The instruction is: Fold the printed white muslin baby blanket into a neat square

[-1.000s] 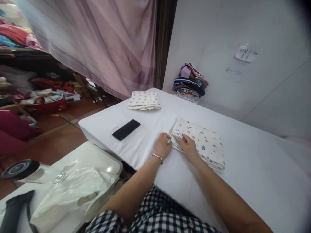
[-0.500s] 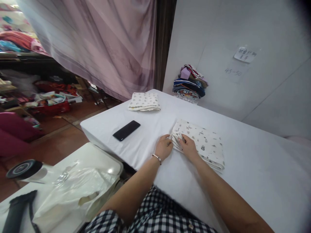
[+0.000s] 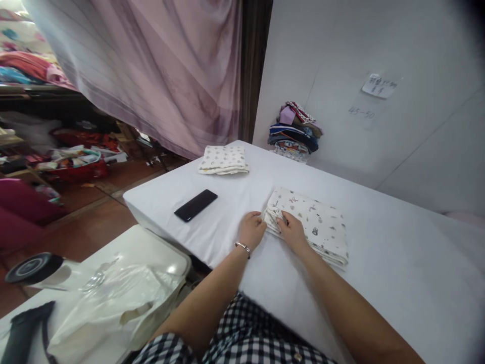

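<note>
A folded cream cloth with small printed figures [image 3: 316, 227] lies on the white table [image 3: 386, 263] in front of me. My left hand [image 3: 252, 230], with a bracelet at the wrist, pinches the cloth's near left corner with closed fingers. My right hand [image 3: 291, 232] lies on the same corner, its fingers curled round the folded edge. The two hands almost touch.
A black phone [image 3: 196, 205] lies left of the hands. A second folded dotted cloth [image 3: 224, 160] sits at the table's far left end. A stack of coloured clothes [image 3: 295, 131] stands against the wall. A white plastic bag [image 3: 113, 303] lies on a stool at lower left.
Both hands have stayed on the cloth's corner, with only slight finger movement. The view has shifted a little.
</note>
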Demonstrator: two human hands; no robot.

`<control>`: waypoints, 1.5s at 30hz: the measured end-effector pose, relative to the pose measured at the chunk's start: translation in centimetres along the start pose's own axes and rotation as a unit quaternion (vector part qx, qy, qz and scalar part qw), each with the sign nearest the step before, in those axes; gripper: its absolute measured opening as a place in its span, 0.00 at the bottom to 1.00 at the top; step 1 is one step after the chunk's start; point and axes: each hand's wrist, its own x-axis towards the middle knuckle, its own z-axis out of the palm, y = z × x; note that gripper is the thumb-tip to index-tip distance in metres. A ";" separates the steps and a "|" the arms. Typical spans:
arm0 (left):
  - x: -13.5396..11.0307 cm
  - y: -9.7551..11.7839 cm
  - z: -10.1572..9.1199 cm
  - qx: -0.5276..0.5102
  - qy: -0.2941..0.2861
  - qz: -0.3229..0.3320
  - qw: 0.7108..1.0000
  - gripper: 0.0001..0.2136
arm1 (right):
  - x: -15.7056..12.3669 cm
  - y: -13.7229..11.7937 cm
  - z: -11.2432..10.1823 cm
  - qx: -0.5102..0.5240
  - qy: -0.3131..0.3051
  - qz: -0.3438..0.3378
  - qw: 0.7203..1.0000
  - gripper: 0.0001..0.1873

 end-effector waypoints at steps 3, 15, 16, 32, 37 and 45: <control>-0.1 0.0 0.0 0.016 -0.011 0.007 1.000 0.08 | 0.0 -0.1 0.0 -0.007 -0.005 -0.007 1.000 0.17; 0.1 0.1 0.4 0.012 -0.009 0.011 1.000 0.10 | 0.0 -0.2 0.0 0.027 0.015 0.009 0.999 0.15; 0.1 0.2 0.4 0.014 0.002 0.016 1.000 0.10 | 0.0 -0.1 0.0 0.045 0.032 0.025 0.998 0.15; 0.0 0.1 0.2 0.045 0.027 0.062 0.997 0.07 | -1.0 -0.8 0.7 -0.095 -0.025 -0.134 0.986 0.13; 0.0 0.2 0.1 0.019 0.006 0.080 0.997 0.08 | -1.0 -0.9 0.7 -0.126 -0.028 -0.139 0.982 0.11; 0.1 -0.3 0.4 -0.007 -0.007 0.117 0.993 0.08 | -0.4 -0.4 0.3 -0.047 -0.027 -0.085 0.995 0.08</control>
